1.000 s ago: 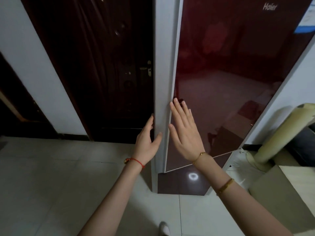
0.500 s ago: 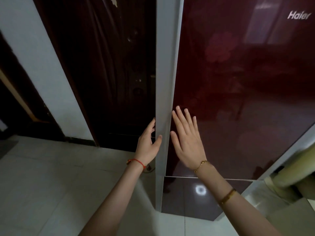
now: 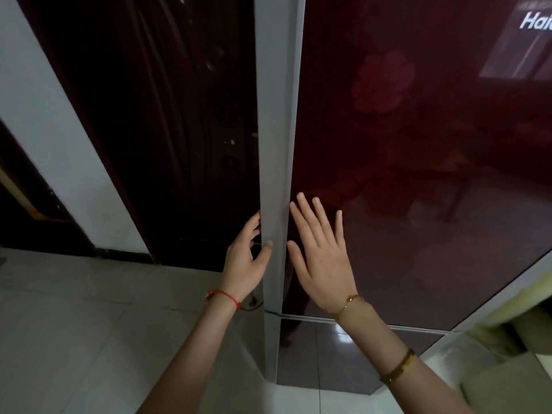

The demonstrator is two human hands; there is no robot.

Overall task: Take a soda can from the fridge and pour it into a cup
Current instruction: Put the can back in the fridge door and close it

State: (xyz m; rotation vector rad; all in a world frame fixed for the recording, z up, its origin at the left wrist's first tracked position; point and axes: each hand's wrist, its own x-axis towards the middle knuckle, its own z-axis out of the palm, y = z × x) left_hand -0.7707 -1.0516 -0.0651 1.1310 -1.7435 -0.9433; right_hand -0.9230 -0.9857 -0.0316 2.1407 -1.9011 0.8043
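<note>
A tall fridge with a glossy dark-red door (image 3: 418, 150) and a grey-white side edge (image 3: 276, 144) fills the right half of the head view. My left hand (image 3: 246, 261) curls around that edge, fingers behind it and thumb on its front. My right hand (image 3: 321, 252) lies flat on the red door beside the edge, fingers spread. The seam above the lower door (image 3: 373, 322) runs just under my right wrist. The door looks shut. No soda can or cup is in view.
A dark brown room door (image 3: 155, 121) stands left of the fridge, beside a white wall (image 3: 53, 138). Pale floor tiles (image 3: 89, 339) stretch below. A cream-coloured object (image 3: 507, 297) and a beige surface (image 3: 513, 386) sit at the lower right.
The view has drawn closer to the fridge and tilted up. Both hands stay on the door edge in nearly the same grip; the cream object has slid towards the right border.
</note>
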